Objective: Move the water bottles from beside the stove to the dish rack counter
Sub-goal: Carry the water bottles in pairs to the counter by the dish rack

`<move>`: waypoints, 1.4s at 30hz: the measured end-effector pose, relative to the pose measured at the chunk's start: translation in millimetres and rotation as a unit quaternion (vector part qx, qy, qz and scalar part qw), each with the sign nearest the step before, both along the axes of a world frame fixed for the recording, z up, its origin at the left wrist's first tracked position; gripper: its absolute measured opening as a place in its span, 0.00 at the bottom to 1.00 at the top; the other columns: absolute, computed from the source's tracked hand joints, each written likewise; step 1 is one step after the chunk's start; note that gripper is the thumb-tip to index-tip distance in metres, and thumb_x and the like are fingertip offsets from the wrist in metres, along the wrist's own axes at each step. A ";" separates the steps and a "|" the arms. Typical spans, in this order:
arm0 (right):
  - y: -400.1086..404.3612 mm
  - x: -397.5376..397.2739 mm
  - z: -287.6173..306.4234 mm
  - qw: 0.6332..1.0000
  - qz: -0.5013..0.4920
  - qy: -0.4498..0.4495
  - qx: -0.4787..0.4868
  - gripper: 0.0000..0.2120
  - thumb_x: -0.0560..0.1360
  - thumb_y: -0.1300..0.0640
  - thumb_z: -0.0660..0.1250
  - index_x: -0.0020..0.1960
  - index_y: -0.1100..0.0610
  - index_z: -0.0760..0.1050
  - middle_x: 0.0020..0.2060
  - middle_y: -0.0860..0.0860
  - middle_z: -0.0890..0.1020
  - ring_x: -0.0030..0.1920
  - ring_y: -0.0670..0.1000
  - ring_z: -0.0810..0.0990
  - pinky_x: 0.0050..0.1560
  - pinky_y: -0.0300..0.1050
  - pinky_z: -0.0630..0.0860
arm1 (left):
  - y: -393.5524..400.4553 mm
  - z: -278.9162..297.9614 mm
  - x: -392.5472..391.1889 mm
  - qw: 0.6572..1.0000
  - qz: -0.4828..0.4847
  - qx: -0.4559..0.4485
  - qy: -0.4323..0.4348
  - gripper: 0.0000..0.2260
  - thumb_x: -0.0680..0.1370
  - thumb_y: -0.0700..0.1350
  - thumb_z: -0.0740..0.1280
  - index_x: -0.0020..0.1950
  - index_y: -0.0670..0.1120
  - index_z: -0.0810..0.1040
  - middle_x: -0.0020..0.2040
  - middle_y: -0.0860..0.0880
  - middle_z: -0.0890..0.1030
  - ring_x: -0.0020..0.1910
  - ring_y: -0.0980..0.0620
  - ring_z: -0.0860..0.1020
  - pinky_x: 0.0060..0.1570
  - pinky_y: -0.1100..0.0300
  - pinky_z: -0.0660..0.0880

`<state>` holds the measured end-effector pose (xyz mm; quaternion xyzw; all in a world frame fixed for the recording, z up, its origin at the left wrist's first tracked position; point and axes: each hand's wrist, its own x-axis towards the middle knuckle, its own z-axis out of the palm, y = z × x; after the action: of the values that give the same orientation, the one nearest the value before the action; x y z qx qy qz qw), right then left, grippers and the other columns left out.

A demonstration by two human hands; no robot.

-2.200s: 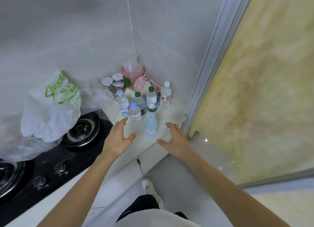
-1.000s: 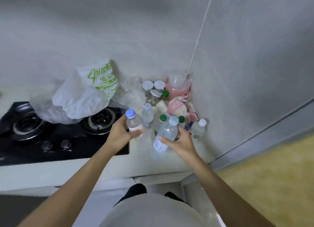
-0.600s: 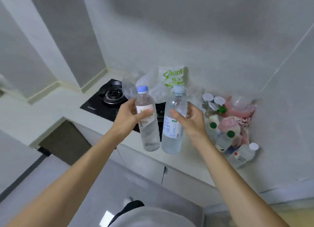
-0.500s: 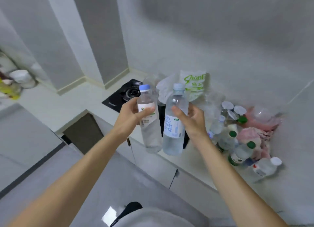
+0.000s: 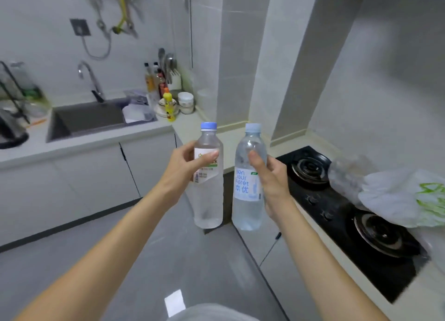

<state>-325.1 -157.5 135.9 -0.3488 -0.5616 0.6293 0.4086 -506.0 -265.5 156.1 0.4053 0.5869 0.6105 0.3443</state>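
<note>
1. Grey sink (image 5: 89, 121) sits recessed in the far-left counter (image 5: 79, 145), with a curved tap (image 5: 90, 80) behind it and white dishes (image 5: 140, 112) at its right end.
2. Bowls (image 5: 186, 101), a yellow bottle (image 5: 169, 104) and dark condiment bottles (image 5: 156, 80) stand in the corner beyond the sink.
3. Left hand (image 5: 185, 169) is held out in front of the body, forearm extended, palm turned toward the right. Its fingers curl around the label band of bottle 1 (image 5: 209, 176); the thumb presses across the front of the label and the remaining fingers wrap behind.
4. Bottle 1 is clear, blue-capped and upright, held in mid-air above the floor (image 5: 144, 260), with most of its body hanging below the grip.
5. Bottle 2 (image 5: 248, 183) is clear with a pale blue cap and a blue-printed label, upright, just beside bottle 1 and apart from it.
6. Right hand (image 5: 269, 176) grips bottle 2 from its right side, forearm extended. The thumb lies on the front of the bottle above the label; the fingers curl behind it and are mostly hidden.
7. Black stove (image 5: 337, 200) with 2 burners lies to the right, set in the counter.
8. White plastic bag (image 5: 404, 195) with green print rests over the stove's far right edge.
</note>
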 end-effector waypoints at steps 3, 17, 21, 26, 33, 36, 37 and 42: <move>-10.4 -92.8 3.7 0.998 0.058 0.018 -0.027 0.24 0.62 0.37 0.78 0.43 0.58 0.82 0.40 0.58 0.83 0.42 0.58 0.83 0.48 0.61 0.80 | -26.6 6.9 -72.0 0.998 0.055 0.011 -0.013 0.12 0.73 0.52 0.74 0.53 0.50 0.83 0.41 0.54 0.85 0.40 0.57 0.83 0.36 0.65 0.77; -40.8 -478.4 -2.2 0.941 0.332 0.041 -0.041 0.23 0.67 0.39 0.76 0.46 0.60 0.84 0.44 0.62 0.84 0.45 0.61 0.83 0.48 0.56 0.79 | -114.3 0.5 -367.6 0.946 0.324 0.005 -0.002 0.09 0.73 0.53 0.72 0.50 0.51 0.84 0.41 0.53 0.86 0.40 0.55 0.84 0.36 0.62 0.77; -47.7 -583.7 -1.3 0.905 0.424 0.032 -0.032 0.25 0.67 0.38 0.75 0.45 0.60 0.79 0.38 0.59 0.80 0.39 0.56 0.80 0.43 0.50 0.77 | -132.8 3.0 -444.4 0.916 0.402 -0.006 0.000 0.10 0.73 0.53 0.73 0.51 0.50 0.83 0.42 0.53 0.85 0.41 0.55 0.83 0.40 0.57 0.77; -76.2 -709.9 -2.7 0.853 0.520 0.031 -0.038 0.25 0.66 0.38 0.74 0.41 0.61 0.75 0.31 0.52 0.77 0.31 0.48 0.77 0.33 0.40 0.75 | -178.0 -0.1 -520.6 0.868 0.496 -0.005 -0.021 0.16 0.73 0.54 0.74 0.53 0.44 0.82 0.43 0.48 0.83 0.43 0.50 0.81 0.43 0.55 0.76; -177.7 -858.9 -33.2 0.792 0.609 -0.005 -0.054 0.26 0.66 0.36 0.74 0.35 0.59 0.72 0.32 0.55 0.74 0.34 0.53 0.75 0.38 0.46 0.72 | -276.5 -25.8 -612.3 0.794 0.607 -0.003 -0.037 0.23 0.68 0.58 0.75 0.55 0.43 0.82 0.42 0.50 0.83 0.41 0.52 0.82 0.40 0.62 0.78; -229.6 -917.2 -43.4 0.769 0.638 -0.025 -0.035 0.27 0.66 0.36 0.73 0.38 0.60 0.75 0.33 0.56 0.77 0.35 0.54 0.78 0.38 0.46 0.75 | -325.1 -39.0 -667.0 0.770 0.636 0.006 -0.049 0.20 0.67 0.57 0.75 0.53 0.49 0.84 0.42 0.51 0.84 0.41 0.54 0.83 0.40 0.63 0.78; -245.8 -936.1 -45.7 0.764 0.643 -0.034 -0.028 0.25 0.66 0.36 0.73 0.39 0.59 0.77 0.33 0.55 0.79 0.35 0.53 0.80 0.37 0.45 0.77 | -341.4 -43.3 -687.7 0.765 0.642 0.009 -0.050 0.19 0.67 0.56 0.76 0.53 0.48 0.84 0.42 0.52 0.84 0.40 0.55 0.83 0.39 0.64 0.78; -307.4 -1030.4 -41.9 0.770 0.636 -0.053 -0.005 0.29 0.66 0.36 0.74 0.50 0.62 0.82 0.43 0.62 0.86 0.43 0.56 0.86 0.46 0.52 0.81 | -407.4 -51.9 -790.4 0.757 0.651 -0.016 -0.048 0.12 0.75 0.46 0.76 0.54 0.42 0.82 0.42 0.51 0.86 0.41 0.56 0.85 0.39 0.66 0.77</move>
<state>-1355.5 -464.9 94.0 0.0534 -0.6726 0.7287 -0.1177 -1296.4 -672.9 104.2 -0.1099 0.7013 0.6969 -0.1022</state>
